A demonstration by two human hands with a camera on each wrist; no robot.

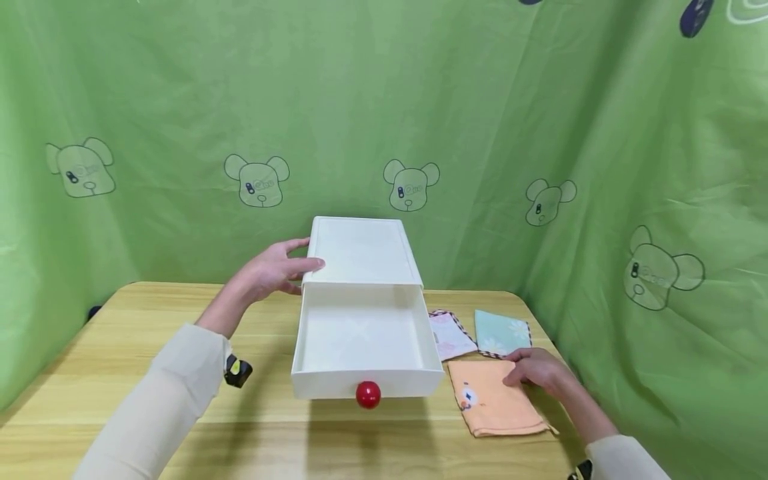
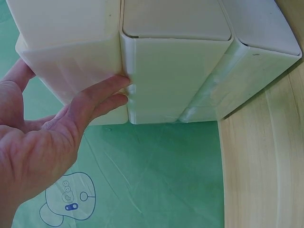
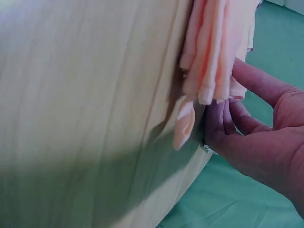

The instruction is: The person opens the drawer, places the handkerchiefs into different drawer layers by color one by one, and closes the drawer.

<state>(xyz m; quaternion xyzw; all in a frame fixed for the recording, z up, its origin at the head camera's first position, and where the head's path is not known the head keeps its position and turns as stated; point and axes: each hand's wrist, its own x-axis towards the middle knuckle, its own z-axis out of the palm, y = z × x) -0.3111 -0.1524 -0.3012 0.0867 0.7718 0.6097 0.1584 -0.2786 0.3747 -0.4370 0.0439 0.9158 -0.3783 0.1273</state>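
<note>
A white drawer unit (image 1: 366,250) stands on the table, its top drawer (image 1: 360,333) pulled out toward me, with a red round knob (image 1: 368,395) on the front. My left hand (image 1: 276,267) rests on the unit's left side near the top, with a digit over the top edge; in the left wrist view its fingers (image 2: 102,92) lie fairly straight against the side wall. On the right, a folded orange towel (image 1: 489,397) with an animal face lies on the table. My right hand (image 1: 540,370) pinches its right edge, thumb on top and fingers underneath.
Behind the orange towel lie a pale pink cloth (image 1: 450,337) and a mint cloth (image 1: 501,333), both with checked edging. The left wrist view shows the unit as several stacked drawer sections (image 2: 175,76). A green curtain (image 1: 348,120) hangs behind and beside the wooden table (image 1: 108,373).
</note>
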